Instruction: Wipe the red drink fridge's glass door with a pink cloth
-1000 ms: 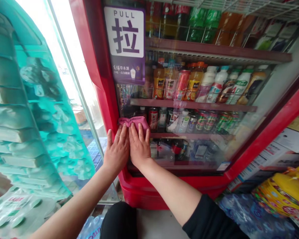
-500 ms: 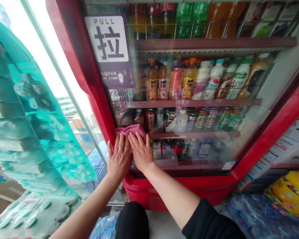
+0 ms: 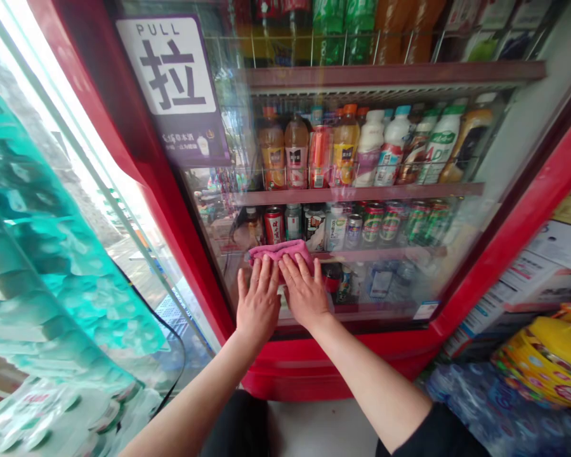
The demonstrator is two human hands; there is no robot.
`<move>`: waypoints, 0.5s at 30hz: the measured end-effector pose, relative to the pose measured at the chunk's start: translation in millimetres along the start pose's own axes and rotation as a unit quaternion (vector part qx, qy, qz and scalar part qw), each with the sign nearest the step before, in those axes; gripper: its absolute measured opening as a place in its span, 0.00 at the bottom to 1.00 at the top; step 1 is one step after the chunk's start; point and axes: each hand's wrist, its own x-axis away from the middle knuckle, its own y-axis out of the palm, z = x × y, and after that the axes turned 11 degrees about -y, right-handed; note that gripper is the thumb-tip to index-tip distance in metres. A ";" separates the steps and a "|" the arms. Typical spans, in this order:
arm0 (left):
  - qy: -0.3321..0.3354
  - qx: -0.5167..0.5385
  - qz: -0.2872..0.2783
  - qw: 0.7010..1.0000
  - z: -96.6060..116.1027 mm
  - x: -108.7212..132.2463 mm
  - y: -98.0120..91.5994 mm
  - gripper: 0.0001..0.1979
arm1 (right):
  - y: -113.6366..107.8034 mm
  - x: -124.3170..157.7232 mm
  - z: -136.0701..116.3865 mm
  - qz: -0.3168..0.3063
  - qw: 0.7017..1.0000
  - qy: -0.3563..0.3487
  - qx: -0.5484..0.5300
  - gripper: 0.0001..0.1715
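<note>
A folded pink cloth [image 3: 282,249] lies against the glass door [image 3: 224,270] of a red-framed drinks fridge, low on the pane. My left hand [image 3: 258,308] presses flat on the cloth's left part, fingers stretched upward and slightly spread. Beside it, my right hand [image 3: 307,293] rests flat on the cloth's right part, also with straight fingers. The cloth's lower part is hidden under both hands. Behind the glass stand a red can [image 3: 275,226] and several other cans and bottles on shelves.
A purple and white PULL sticker [image 3: 174,89] is on the door's upper left. Teal-wrapped packs [image 3: 42,254] are stacked at left. At right are cartons [image 3: 518,279], a yellow patterned container [image 3: 547,358] and shrink-wrapped bottles [image 3: 485,397]. A dark cable [image 3: 183,355] hangs at lower left.
Both hands and the pink cloth have moved right across the glass, away from the door's left edge. The camera view has shifted, with the fridge appearing further left.
</note>
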 end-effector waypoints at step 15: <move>0.039 0.015 0.016 0.999 2.9 -0.1 -3.2 0.37 | -4.0 -1.8 -34.5 0.042 0.994 0.078 0.057 0.35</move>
